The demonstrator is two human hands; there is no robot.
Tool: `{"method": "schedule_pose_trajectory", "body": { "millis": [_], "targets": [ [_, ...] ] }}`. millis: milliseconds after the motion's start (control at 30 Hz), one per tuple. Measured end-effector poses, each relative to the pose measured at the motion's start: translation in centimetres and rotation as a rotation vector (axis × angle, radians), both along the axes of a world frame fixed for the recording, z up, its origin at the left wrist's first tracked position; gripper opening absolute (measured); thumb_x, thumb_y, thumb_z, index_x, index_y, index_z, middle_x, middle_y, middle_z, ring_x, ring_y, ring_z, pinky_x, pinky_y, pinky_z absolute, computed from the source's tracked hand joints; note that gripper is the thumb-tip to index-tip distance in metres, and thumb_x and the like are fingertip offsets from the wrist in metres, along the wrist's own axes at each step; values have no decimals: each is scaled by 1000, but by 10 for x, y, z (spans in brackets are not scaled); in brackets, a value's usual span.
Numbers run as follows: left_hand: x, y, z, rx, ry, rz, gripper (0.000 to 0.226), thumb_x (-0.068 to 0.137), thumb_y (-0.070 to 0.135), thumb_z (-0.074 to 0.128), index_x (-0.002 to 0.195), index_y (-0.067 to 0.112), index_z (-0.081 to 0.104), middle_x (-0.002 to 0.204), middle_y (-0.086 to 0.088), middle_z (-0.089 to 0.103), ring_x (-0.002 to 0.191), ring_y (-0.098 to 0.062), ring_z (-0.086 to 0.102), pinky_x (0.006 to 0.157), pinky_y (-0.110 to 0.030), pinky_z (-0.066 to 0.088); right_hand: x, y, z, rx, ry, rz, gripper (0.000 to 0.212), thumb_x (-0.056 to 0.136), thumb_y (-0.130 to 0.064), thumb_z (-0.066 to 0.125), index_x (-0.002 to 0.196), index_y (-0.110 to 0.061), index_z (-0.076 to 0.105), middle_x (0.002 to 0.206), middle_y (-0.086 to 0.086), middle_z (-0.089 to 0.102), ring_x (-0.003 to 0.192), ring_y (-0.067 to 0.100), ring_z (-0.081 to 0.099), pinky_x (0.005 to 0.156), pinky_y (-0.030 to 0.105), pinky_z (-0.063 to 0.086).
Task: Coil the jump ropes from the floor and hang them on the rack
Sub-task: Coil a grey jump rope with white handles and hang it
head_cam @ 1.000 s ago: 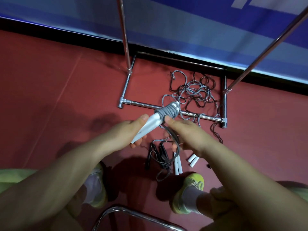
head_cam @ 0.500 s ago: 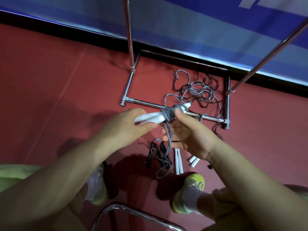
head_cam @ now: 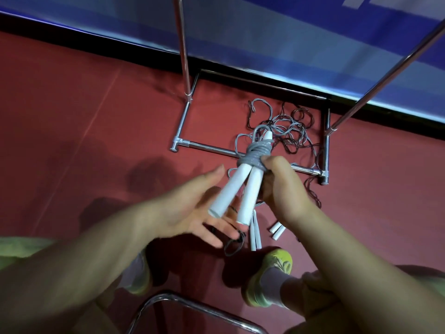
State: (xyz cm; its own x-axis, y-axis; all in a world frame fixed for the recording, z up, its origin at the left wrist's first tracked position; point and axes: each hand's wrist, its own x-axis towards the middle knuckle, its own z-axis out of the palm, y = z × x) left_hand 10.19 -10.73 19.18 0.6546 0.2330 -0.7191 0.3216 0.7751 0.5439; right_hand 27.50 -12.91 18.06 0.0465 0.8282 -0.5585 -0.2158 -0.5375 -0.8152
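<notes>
Head view: your right hand (head_cam: 281, 186) grips the grey coiled jump rope with two white handles (head_cam: 245, 179), held above the red floor (head_cam: 72, 116) before the chrome tube rack (head_cam: 325, 145). Your left hand (head_cam: 192, 213) hovers beneath the handles, fingers spread, holding nothing.

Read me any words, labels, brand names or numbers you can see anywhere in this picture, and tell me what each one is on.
None can be read.
Blue banner on the wall: only a cut-off piece of a pale shape at the top right edge, too little to read as a letter.
White handles of the coiled jump rope, gripped by the right hand: no print visible.
Yellow shoe: no readable mark.
</notes>
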Motion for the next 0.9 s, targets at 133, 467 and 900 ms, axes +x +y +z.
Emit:
{"method": "schedule_pose_trajectory", "body": {
  "millis": [133,467,900],
  "targets": [
    [3,-9,-5,-204,-263,-6,86,58,79,60,107,10,71,99,-14,69,86,-27,67,73,-43,56,-1,0,0,3,48,-60,54,58,-43,55,99,-8,56,95,22,55,89,27,44,80,39,32],
    [16,-11,10,416,239,197,40,98,41,37,78,18,62,61,1,57,43,-5,39,51,-25,41,4,1,2,-6,11,148,36,98,-35,46,89,-6,66,73,10,66,54,16,62,47,24,49],
    [-3,9,-6,966,671,-166,60,84,70,30,72,17,57,73,1,61,75,-23,59,73,-38,48,10,2,-5,-55,-585,369,55,92,-55,47,59,-12,56,48,0,41,44,17,38,53,32,40]
  ]
}}
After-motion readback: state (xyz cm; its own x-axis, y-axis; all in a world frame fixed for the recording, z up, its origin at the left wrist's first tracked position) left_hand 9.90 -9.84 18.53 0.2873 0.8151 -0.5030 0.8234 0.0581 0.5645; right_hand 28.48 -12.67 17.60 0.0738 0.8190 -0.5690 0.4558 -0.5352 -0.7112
